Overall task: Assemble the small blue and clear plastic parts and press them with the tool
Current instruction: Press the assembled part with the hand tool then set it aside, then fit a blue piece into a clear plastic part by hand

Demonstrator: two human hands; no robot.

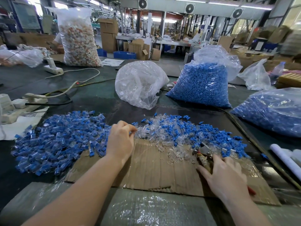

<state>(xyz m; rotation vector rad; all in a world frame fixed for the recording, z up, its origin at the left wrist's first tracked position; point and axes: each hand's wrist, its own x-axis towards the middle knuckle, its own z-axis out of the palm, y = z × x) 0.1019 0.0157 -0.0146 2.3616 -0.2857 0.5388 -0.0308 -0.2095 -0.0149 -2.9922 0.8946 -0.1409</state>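
One head-worn wide-angle camera looks forward and down from just above the cardboard sheet (pixel 156 167), close enough that both forearms enter from the bottom edge. The sheet fills the lower middle; beyond it the view carries over the bags to the distant factory hall. Straight lines bend toward the edges.

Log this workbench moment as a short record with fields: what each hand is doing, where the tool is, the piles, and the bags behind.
left hand: fingers pinching at clear parts at the edge of the mixed pile
right hand: resting on the pliers-like tool, fingers spread over its handles
surface: cardboard sheet
assembled pile: left of the cardboard, blue-and-clear pieces
bags behind: crumpled clear bag, upright bag of blue parts, second blue bag at right
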